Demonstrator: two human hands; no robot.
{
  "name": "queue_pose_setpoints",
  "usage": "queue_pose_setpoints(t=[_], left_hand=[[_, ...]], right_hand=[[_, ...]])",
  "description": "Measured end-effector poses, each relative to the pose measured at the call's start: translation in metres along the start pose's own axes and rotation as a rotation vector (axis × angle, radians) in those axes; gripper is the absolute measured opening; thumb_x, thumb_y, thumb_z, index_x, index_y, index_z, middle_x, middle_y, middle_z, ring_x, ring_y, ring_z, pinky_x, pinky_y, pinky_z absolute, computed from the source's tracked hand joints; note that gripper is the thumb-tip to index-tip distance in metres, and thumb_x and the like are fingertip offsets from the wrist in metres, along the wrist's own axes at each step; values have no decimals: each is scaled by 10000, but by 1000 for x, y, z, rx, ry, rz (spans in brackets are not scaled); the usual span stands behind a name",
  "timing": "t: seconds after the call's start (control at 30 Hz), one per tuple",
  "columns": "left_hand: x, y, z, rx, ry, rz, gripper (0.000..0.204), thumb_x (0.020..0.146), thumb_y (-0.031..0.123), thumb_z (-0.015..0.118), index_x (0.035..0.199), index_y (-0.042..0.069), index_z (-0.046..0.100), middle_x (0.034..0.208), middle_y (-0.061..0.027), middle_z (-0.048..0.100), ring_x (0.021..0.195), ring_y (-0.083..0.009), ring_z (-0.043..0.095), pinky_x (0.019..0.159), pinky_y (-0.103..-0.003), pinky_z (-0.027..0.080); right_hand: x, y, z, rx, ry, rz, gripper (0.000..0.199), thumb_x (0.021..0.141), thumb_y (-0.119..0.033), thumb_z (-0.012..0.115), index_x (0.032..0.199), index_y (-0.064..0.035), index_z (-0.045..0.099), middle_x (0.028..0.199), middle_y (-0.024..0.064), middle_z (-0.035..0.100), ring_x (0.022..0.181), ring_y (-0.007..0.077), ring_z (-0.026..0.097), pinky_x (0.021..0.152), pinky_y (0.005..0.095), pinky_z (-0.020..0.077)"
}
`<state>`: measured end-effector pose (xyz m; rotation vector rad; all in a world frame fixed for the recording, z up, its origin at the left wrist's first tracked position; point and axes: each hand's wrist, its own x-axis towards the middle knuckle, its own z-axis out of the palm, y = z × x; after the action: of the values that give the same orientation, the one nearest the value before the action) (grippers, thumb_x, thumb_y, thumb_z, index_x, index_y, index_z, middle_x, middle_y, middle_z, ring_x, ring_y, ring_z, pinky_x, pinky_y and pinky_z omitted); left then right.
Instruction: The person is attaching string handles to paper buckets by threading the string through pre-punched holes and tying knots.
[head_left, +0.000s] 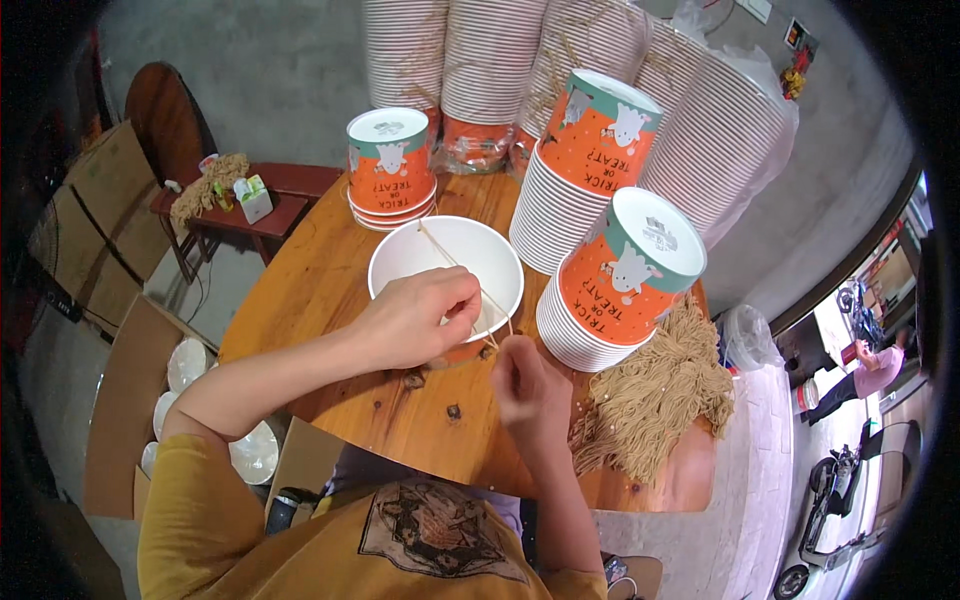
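An orange paper bucket with a white inside (492,262) stands mouth up on the round wooden table in front of me. A thin tan cord (440,247) runs over its mouth and through my fingers. My left hand (425,312) is over the near rim, its fingers pinched on the cord. Just right of the bucket, my right hand (530,392) is closed on the cord near its lower end. My fingers partly hide the cord, so I cannot tell whether it is fixed to the bucket.
Upside-down stacks of orange buckets stand at the right (625,275), behind it (590,140) and at the far left (390,175). A tan cord bundle (665,390) lies at the table's right edge. Wrapped bucket stacks (490,75) line the wall. A cardboard box (125,420) holds white buckets.
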<state>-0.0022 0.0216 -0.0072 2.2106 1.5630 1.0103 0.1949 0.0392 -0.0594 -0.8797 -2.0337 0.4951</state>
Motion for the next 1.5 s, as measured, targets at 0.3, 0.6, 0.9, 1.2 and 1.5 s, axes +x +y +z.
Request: queue_pose_setpoints(t=[0.3,0.6,0.9,1.2,1.5], left_hand=[[-20,11,-22,47,-210,-55,184,883,227,618,916,54,562,825,-82,598,786,-304,588,739,-409,461],[-56,2,-39,341,-82,273,145,802,46,623,936,93,595,1027,-60,548,1068,-281,515,924,-403,391],[-58,-17,-39,156,-77,292,191,787,-5,577,941,103,604,1094,-73,520,1144,-310,481,979,-429,362],[-38,2,2,93,198,-155,174,849,248,635,838,82,585,1025,-110,498,1041,-305,460,893,-421,349],[-38,0,14,141,279,-204,174,818,222,640,844,59,584,1084,-115,476,1126,-317,389,928,-443,328]], right_hand=[[24,-1,-30,41,-73,-110,198,834,-73,676,994,-75,561,876,97,591,810,302,617,634,396,511],[51,-24,-17,-148,-150,-304,70,829,-75,674,868,-36,631,793,124,566,776,307,597,690,400,482],[63,-25,7,-30,-275,-258,74,862,-124,626,873,-52,611,829,128,582,733,333,600,655,417,495],[62,-25,7,43,-279,-191,85,870,-124,623,890,-44,605,845,147,596,743,354,605,654,424,484],[59,-25,8,67,-187,-191,58,871,-101,616,884,-62,575,846,137,584,751,360,604,647,433,485]])
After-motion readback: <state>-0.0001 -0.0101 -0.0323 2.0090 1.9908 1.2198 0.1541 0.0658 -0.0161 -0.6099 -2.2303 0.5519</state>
